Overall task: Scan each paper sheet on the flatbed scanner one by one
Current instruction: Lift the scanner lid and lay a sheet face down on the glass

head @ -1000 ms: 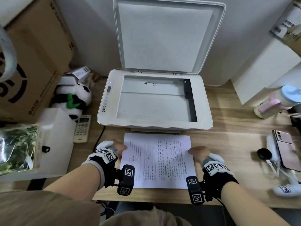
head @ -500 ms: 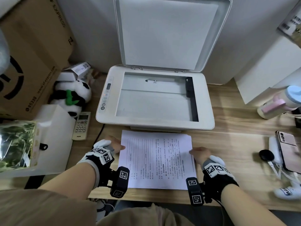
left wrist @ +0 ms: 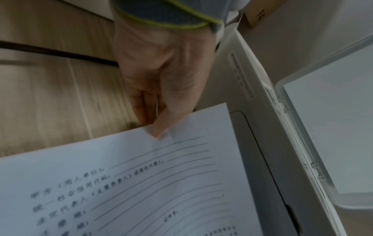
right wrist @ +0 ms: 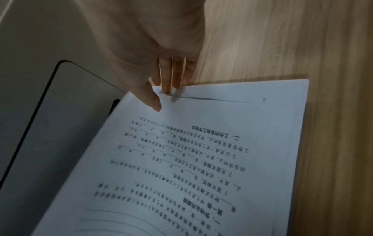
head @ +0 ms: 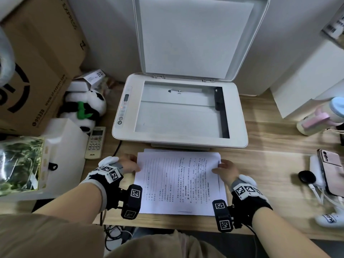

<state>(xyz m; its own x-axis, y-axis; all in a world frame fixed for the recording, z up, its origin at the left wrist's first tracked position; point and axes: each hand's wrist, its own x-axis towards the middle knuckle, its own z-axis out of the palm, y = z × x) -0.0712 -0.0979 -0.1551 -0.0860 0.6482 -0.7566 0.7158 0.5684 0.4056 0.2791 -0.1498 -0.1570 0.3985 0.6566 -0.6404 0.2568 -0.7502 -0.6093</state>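
A white flatbed scanner [head: 178,143] stands at the back of the wooden desk. Its lid [head: 193,38] is raised and its glass [head: 176,118] is bare. In front of it lies a small stack of printed sheets. My left hand [head: 136,167] pinches the left edge of the top sheet [head: 178,183], thumb on top [left wrist: 158,132]. My right hand [head: 216,168] pinches its right edge, thumb [right wrist: 155,103] above and fingers [right wrist: 167,86] below. The top sheet [right wrist: 181,159] is slightly raised, and a lower sheet [right wrist: 282,103] marked 2 shows beneath it.
On the left are a cardboard box [head: 37,62], a panda plush [head: 83,108], a remote control [head: 95,142] and a white box [head: 63,146]. On the right are a phone [head: 331,170], a black round object [head: 306,176], white cables and a pastel bottle [head: 320,118].
The top sheet's side edges have come up slightly in both hands, and the sheet below now shows at its far and right edges. The head view has shifted a little.
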